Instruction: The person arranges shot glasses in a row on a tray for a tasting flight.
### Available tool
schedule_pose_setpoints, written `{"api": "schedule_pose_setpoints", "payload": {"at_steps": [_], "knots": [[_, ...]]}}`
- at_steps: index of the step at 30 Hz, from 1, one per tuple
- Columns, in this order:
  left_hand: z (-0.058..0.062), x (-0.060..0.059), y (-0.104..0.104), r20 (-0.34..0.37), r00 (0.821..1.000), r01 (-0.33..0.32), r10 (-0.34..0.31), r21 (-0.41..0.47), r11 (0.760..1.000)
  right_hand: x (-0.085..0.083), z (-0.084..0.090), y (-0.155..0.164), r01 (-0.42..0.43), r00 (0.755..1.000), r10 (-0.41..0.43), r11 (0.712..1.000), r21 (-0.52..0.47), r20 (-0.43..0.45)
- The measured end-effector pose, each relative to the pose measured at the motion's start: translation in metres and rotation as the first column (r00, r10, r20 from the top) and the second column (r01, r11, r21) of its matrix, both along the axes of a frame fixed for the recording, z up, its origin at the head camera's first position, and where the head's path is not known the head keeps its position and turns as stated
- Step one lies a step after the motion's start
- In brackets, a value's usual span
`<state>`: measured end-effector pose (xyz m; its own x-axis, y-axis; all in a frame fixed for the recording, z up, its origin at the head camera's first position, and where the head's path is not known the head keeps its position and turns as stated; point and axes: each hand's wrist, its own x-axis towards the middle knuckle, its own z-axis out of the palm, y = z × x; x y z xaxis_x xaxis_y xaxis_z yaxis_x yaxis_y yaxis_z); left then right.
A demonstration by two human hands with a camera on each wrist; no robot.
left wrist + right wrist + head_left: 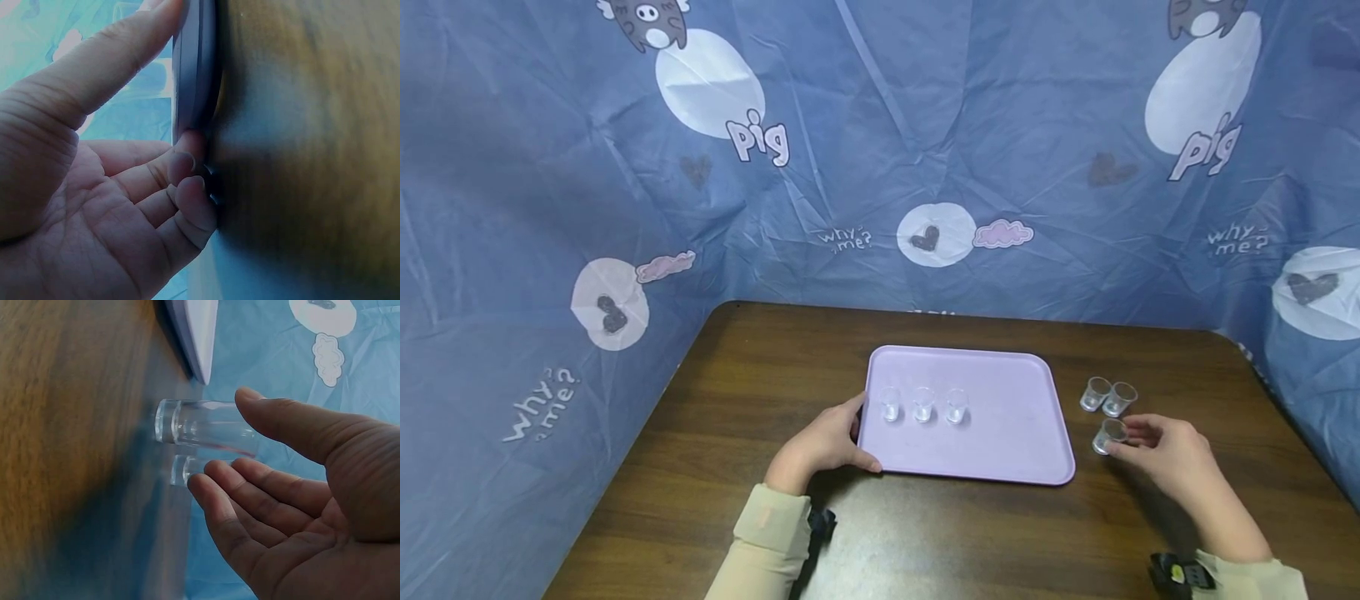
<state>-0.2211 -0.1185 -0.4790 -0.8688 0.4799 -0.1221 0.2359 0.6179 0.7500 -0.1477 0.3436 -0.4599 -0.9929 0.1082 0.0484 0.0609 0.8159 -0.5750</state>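
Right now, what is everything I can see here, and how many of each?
Clear small glass cups on the tray: three, transparent, upright in a row on the left part of the tray.
Clear small glass cups on the table: three, transparent, right of the tray; two stand side by side, the nearest is at the right hand's fingertips.
Lilac rectangular plastic tray: one, pale purple, middle of the table.
Dark brown wooden table: one, under everything.
Blue printed cloth backdrop: one, blue with white ovals, hearts and words, behind and beside the table.
Left hand: one, beige sleeve, touching the tray's left edge.
Right hand: one, fingers around the nearest cup, grip unclear.
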Motion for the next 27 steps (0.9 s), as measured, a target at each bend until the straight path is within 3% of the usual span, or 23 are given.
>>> {"api": "schedule_pose_setpoints", "payload": {"at_steps": [10, 27], "knots": [[0.0004, -0.0006, -0.0002, -0.005, 1.0, 0.003, -0.003, -0.01, 1.0, -0.0052, -0.0047, -0.0013, 0.021, 0.998, -0.021, 1.0, 0.0, 0.051], [-0.0001, -0.001, 0.0004, -0.012, 1.0, -0.001, 0.001, -0.02, 1.0, -0.0059, -0.008, -0.0061, 0.014, 1.0, -0.014, 1.0, 0.002, 0.026]]}}
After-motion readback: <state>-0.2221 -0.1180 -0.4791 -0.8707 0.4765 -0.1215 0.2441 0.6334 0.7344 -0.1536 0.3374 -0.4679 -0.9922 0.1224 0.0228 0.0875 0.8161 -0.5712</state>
